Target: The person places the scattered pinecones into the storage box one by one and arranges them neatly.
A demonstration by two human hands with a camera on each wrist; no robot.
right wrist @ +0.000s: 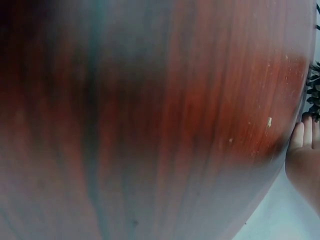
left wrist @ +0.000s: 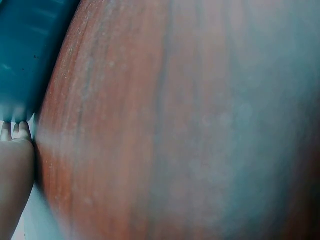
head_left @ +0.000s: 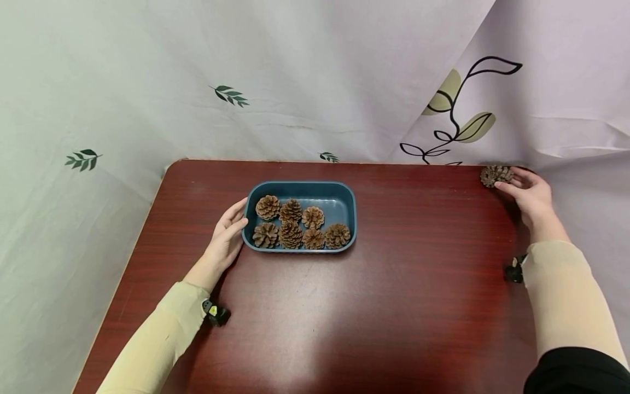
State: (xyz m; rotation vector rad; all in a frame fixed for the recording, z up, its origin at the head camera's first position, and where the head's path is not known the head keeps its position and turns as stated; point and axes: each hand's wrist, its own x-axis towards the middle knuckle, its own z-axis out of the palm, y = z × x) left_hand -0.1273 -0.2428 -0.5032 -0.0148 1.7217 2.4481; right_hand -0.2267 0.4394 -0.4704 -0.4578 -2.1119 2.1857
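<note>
On the dark red tabletop (head_left: pixel 394 306) a blue tray (head_left: pixel 344 200) holding seven pine cones sits mid-rear, the left hand (head_left: pixel 227 235) resting relaxed fingers against the tray's left wall, while far right of the tray the right hand (head_left: pixel 529 194) fingers pinch a loose pine cone (head_left: pixel 494 175)

A dark reddish-brown wooden table (head_left: pixel 315 317) with a visible grain and a rounded far corner fills the lower part of the head view; it spreads out under and between both hands. A soft patch of light glares off its surface nearer the person than the hands. Behind the table, beyond the hands, a pale cloth backdrop (head_left: pixel 147 82) printed with small green leaf sprigs (head_left: pixel 230 95) hangs in loose folds. Beyond the right hand, a second, lilac-tinted sheet (head_left: pixel 556 93) overlaps it, bearing a large black-outlined vine with olive leaves (head_left: pixel 460 112).
</note>
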